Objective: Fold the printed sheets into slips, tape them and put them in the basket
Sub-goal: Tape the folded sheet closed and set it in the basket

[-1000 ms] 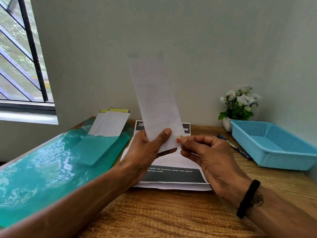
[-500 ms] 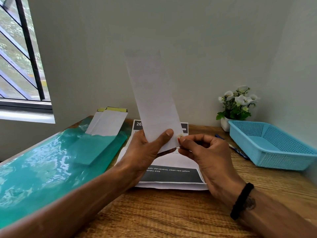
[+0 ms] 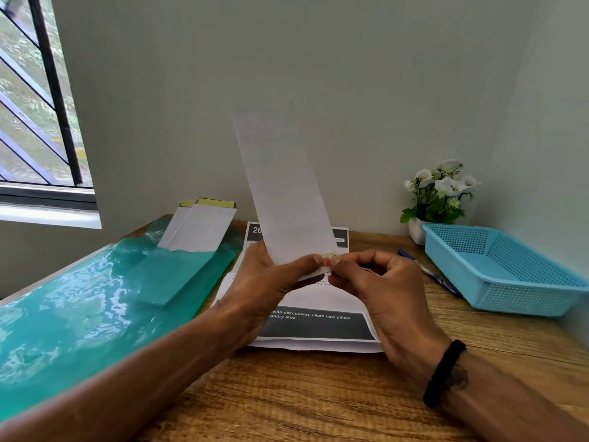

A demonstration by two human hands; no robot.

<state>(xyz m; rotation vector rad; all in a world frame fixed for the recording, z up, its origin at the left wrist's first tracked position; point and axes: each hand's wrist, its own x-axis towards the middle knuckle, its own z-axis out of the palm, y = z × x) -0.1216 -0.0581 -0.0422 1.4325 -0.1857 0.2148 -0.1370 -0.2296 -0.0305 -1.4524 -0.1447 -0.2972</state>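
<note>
Left hand (image 3: 271, 282) pinches the folded slip (image 3: 283, 193) upright above the sheets (image 3: 318, 327) on the surface (image 3: 318, 393) — right hand (image 3: 382, 288), fingers curled, nips tape (image 3: 330, 255) at its lower corner. Basket (image 3: 506, 269) sits right.

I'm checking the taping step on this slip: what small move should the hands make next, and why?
Probably press the tape flat over the slip's edge. The left hand holds the folded slip upright by its lower end, and the right hand pinches a small pale piece at that end's right corner, seemingly not smoothed down. The blue basket sits empty to the right, so dropping comes after.
</note>
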